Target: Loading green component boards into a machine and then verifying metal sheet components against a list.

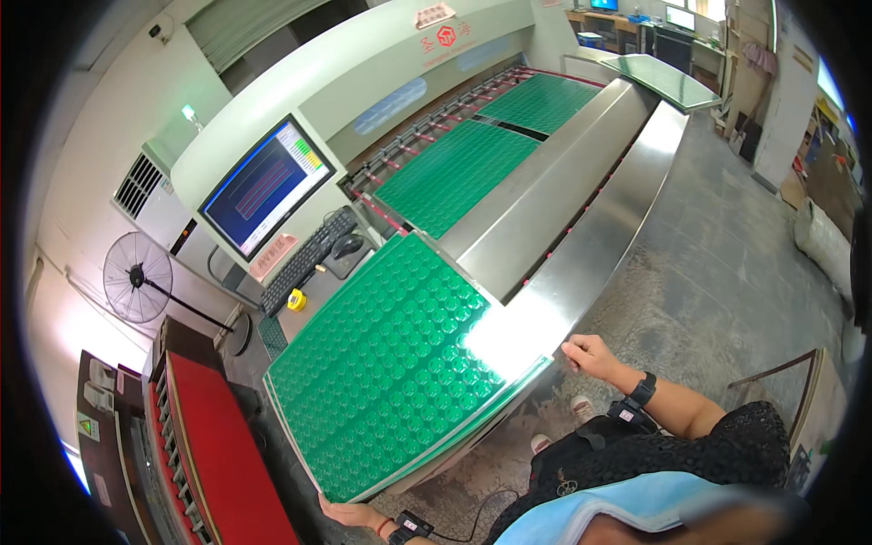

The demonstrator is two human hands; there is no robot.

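Note:
A large green panel (pixel 391 363) with rows of round shapes and a pale border lies tilted in front of me, with more sheets showing beneath its near edge. My left hand (pixel 352 514) grips its near left corner, the fingers partly hidden under the edge. Close to the panel's right corner, beside the steel ledge (pixel 590 282), my right hand (pixel 592 356) is closed with curled fingers. Whether anything is pinched in it I cannot make out. Two similar green panels, a nearer one (pixel 454 173) and a farther one (pixel 549 102), lie on the machine bed beyond a steel cover (pixel 545 191).
At the machine's left stand a monitor (pixel 268 186), a keyboard (pixel 309 259), a mouse (pixel 347 246) and a yellow roll (pixel 297 300). A fan (pixel 138 277) and a red-topped unit (pixel 222 436) are farther left. A glass-like sheet (pixel 663 80) sits at the far end.

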